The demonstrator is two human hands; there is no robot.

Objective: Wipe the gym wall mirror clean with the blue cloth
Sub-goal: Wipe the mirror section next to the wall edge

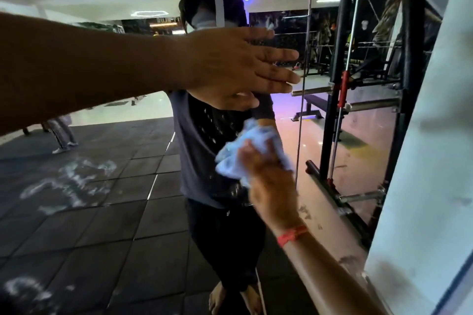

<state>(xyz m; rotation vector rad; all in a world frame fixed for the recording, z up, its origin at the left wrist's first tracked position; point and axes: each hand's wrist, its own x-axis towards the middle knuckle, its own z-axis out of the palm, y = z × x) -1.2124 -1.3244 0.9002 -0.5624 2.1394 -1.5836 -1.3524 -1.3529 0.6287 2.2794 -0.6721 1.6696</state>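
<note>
Blue cloth (252, 147): bunched into a wad and pressed flat to the glass, low and near the mirror's right edge, so the folds give a thick wiping pad.
Right hands (266, 163): fingers curled round the cloth, gripping it against the mirror; a red band (291, 235) sits on the wrist.
Left hands (238, 69): released, fingers straight and spread, held higher up at the glass; contact cannot be told, probably a brace for balance.
Mirror (107, 212): fills the view; white smears (69, 181) remain toward its lower left, so the wiping looks unfinished.
Seam (304, 59): a vertical joint just right of the cloth.
Rack (343, 79): black frame with a red clamp, beyond the seam, well apart from the cloth.
</note>
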